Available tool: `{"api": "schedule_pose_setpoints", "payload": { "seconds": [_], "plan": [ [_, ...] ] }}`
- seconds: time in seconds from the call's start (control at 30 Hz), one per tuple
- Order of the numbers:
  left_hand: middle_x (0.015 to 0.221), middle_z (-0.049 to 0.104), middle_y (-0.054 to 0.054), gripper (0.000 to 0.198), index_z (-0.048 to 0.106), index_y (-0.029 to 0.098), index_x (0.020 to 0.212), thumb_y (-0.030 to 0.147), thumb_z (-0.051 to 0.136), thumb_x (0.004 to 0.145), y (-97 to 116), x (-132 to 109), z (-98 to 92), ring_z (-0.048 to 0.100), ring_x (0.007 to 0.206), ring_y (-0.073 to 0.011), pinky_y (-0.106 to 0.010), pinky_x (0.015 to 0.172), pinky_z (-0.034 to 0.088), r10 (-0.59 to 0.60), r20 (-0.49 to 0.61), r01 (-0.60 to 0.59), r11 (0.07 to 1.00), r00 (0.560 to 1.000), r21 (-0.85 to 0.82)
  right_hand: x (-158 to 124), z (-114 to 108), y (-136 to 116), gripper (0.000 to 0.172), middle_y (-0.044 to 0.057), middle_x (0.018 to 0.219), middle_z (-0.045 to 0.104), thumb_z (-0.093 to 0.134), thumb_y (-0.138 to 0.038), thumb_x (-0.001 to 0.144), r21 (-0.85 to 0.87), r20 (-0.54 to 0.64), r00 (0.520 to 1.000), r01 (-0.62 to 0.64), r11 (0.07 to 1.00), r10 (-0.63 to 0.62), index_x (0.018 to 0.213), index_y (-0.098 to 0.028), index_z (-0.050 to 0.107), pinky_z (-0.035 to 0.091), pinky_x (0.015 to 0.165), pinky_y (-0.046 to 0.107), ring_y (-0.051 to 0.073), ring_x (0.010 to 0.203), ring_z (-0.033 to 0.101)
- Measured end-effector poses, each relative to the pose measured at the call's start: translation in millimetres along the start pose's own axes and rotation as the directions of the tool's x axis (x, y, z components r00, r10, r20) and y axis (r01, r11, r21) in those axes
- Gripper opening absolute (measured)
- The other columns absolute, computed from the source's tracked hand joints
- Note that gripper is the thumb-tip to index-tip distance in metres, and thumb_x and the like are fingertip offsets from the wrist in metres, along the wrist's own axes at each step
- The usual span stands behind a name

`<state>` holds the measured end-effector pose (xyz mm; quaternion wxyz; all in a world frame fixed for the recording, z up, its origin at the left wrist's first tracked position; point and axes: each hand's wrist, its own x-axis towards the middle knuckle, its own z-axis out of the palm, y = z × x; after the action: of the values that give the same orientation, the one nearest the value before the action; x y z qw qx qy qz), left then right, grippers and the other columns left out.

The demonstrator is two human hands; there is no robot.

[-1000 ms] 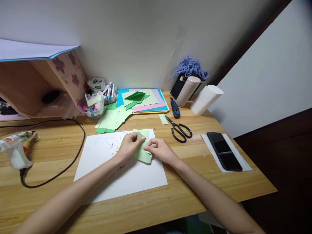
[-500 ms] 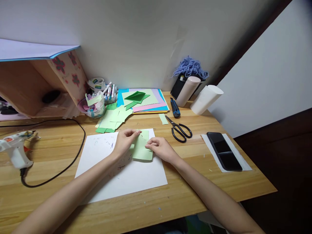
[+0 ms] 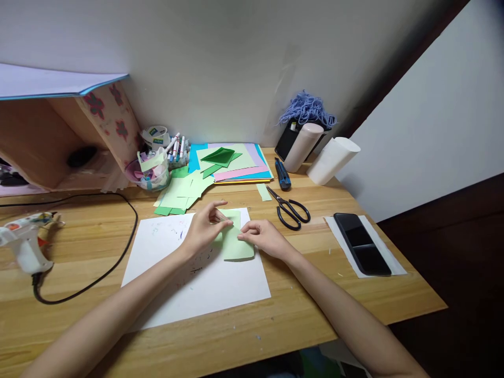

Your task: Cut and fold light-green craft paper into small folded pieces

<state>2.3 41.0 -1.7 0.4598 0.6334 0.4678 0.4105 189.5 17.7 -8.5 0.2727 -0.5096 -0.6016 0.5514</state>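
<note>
Over a white sheet of paper marked with ink spots, a piece of light green paper is between my hands. My left hand is at its upper left, thumb on the paper, index finger lifted, the other fingers partly hidden at the edge. My right hand pinches the right edge between thumb and fingers. Black-handled scissors lie beyond my right hand, beside a small green paper strip. Cut green paper pieces are piled beyond my left hand.
At left, a glue gun with a black cord lies near an open box. Markers and coloured paper sit along the wall. A utility knife, paper roll and phone are at right.
The light green paper has shifted slightly right and turned a little. My left thumb has slid down onto it while the index finger lifted. My right hand has moved slightly right.
</note>
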Motion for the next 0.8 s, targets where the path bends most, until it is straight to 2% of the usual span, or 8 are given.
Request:
{"api": "schedule_pose_setpoints", "payload": {
  "seconds": [0.17,0.33,0.43,0.5,0.57,0.67,0.8],
  "plan": [
    [0.065,0.061,-0.001,0.051,0.054,0.014,0.108,0.032,0.07,0.063,-5,6,-6.0,0.058,0.062,-0.0134,-0.025,0.061,0.045,-0.12,-0.054,0.113,0.987,0.991,-0.114,1,-10,-5,0.028,-0.003,0.056,0.051,0.062,-0.042,0.07,0.034,0.03,0.999,-0.032,0.999,0.031,0.072,-0.013,0.062,0.032,0.049,0.02,0.008,0.051,0.045],
    [0.061,0.059,0.003,0.053,0.054,0.012,0.105,0.033,0.072,0.06,-3,9,-7.8,0.058,0.059,-0.0116,-0.024,0.061,0.045,-0.168,-0.082,0.152,0.974,0.982,-0.168,5,-20,-5,0.033,-0.002,0.056,0.052,0.064,-0.044,0.066,0.16,0.063,0.989,-0.141,0.977,0.132,0.073,-0.012,0.063,0.041,0.051,0.022,0.008,0.049,0.049],
    [0.064,0.06,0.001,0.056,0.051,0.014,0.108,0.032,0.073,0.06,-3,6,-3.1,0.059,0.06,-0.0131,-0.025,0.057,0.046,-0.224,0.001,0.221,0.962,0.975,-0.162,5,-20,-5,0.033,-0.001,0.056,0.055,0.067,-0.043,0.064,0.179,-0.008,0.987,-0.155,0.972,0.159,0.072,-0.012,0.064,0.041,0.049,0.022,0.008,0.048,0.049],
    [0.073,0.064,-0.004,0.056,0.05,0.014,0.107,0.03,0.073,0.059,-3,3,0.7,0.062,0.064,-0.0155,-0.026,0.057,0.047,-0.277,0.102,0.291,0.94,0.956,-0.179,4,-19,-6,0.033,0.0,0.058,0.057,0.067,-0.044,0.063,0.182,-0.076,0.985,-0.142,0.973,0.157,0.073,-0.012,0.065,0.041,0.049,0.021,0.008,0.049,0.05],
    [0.079,0.066,-0.008,0.052,0.05,0.013,0.103,0.028,0.073,0.058,-3,0,3.6,0.063,0.066,-0.0168,-0.027,0.057,0.047,-0.302,0.149,0.328,0.924,0.941,-0.197,3,-20,-8,0.033,0.001,0.062,0.06,0.068,-0.044,0.063,0.192,-0.098,0.985,-0.124,0.973,0.145,0.073,-0.012,0.066,0.042,0.052,0.021,0.009,0.053,0.052],
    [0.072,0.065,-0.006,0.051,0.052,0.012,0.102,0.027,0.073,0.058,-2,-3,5.7,0.06,0.059,-0.0148,-0.025,0.053,0.045,-0.282,0.129,0.301,0.94,0.951,-0.16,2,-22,-8,0.035,0.002,0.065,0.061,0.066,-0.045,0.065,0.203,-0.004,0.991,-0.126,0.971,0.13,0.074,-0.012,0.067,0.044,0.056,0.022,0.01,0.057,0.054],
    [0.06,0.058,0.0,0.051,0.055,0.013,0.104,0.024,0.072,0.057,3,-5,5.8,0.054,0.051,-0.0112,-0.021,0.048,0.039,-0.244,0.175,0.261,0.962,0.954,-0.081,1,-24,-7,0.033,0.002,0.065,0.06,0.065,-0.043,0.067,0.167,0.116,0.99,-0.103,0.981,0.084,0.076,-0.012,0.067,0.043,0.057,0.022,0.009,0.057,0.052]
  ]
}}
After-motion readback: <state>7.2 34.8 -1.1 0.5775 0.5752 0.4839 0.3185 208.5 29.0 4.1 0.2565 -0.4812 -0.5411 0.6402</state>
